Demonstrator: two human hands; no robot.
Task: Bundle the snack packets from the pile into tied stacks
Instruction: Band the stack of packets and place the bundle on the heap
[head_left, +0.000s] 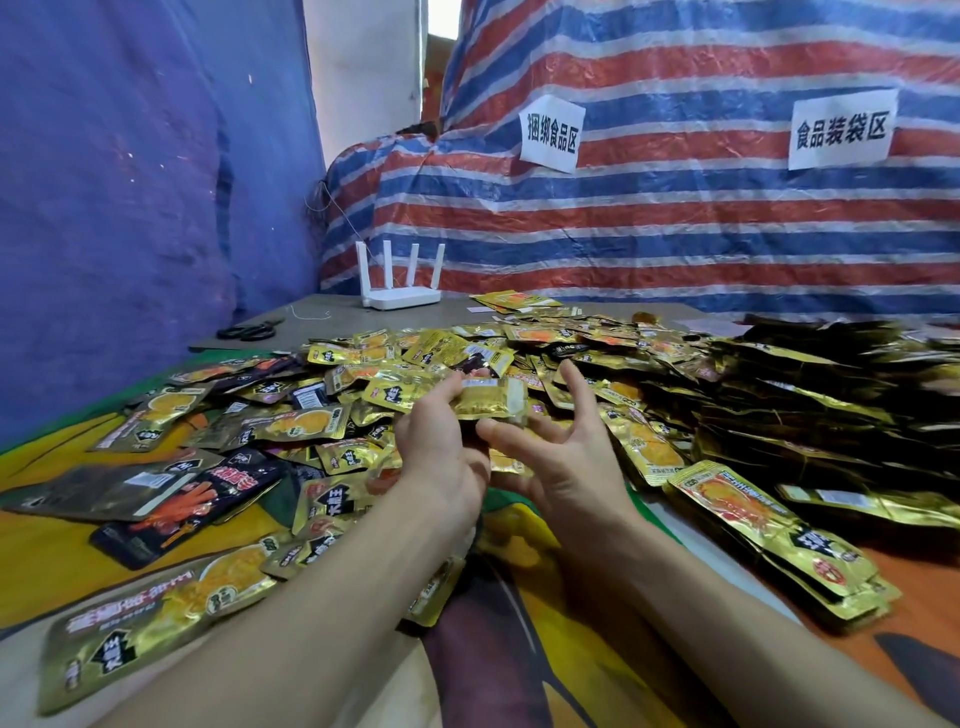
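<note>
A wide pile of gold snack packets (519, 353) covers the middle of the table. My left hand (441, 447) grips a small stack of gold packets (488, 397) just above the pile, thumb and fingers around its left end. My right hand (566, 447) hovers beside the stack with its fingers spread, holding nothing, its thumb close under the stack's lower edge. Tied stacks of packets (810, 395) lie heaped at the right, and a thick stack (774, 535) lies at the near right.
Larger black and gold packets (171, 499) lie scattered at the left. Scissors (249, 330) and a white router (400, 296) sit at the table's far left. A loose string (309, 313) lies near them. Striped tarpaulin (675, 208) walls the back.
</note>
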